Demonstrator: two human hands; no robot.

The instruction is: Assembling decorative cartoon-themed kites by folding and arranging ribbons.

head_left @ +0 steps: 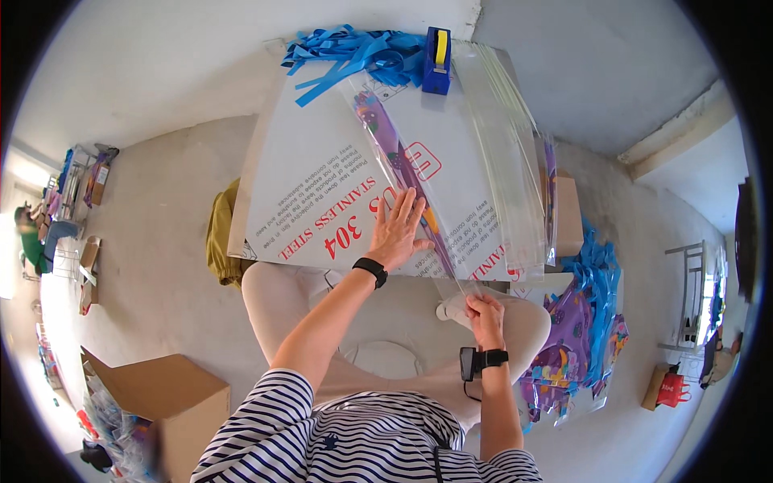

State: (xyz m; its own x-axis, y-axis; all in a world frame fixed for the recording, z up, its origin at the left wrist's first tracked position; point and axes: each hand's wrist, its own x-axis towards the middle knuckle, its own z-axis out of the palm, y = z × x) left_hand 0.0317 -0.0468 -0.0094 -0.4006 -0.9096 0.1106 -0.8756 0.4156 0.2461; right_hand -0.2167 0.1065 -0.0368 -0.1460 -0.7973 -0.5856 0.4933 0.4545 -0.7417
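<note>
A long, narrow folded purple printed piece (pixel 394 153) lies slantwise on the white-covered work table, inside a clear plastic sleeve (pixel 436 200). My left hand (pixel 394 232) rests flat on it with the fingers spread, near the table's front edge. Just past that edge, my right hand (pixel 485 319) is closed in a pinch on the near end of the clear sleeve. To the right on the table is a stack of empty clear sleeves (pixel 495 153). Blue strips (pixel 354 52) lie heaped at the far edge, beside a blue tape dispenser (pixel 437 64) with yellow tape.
The table (pixel 298 177) stands before my knees. More purple printed pieces (pixel 560 342) and blue strips (pixel 600 298) are piled low on the right, near a cardboard box (pixel 569 217). An open carton (pixel 189 402) holding plastic-wrapped things stands at lower left. A person (pixel 36 241) is at far left.
</note>
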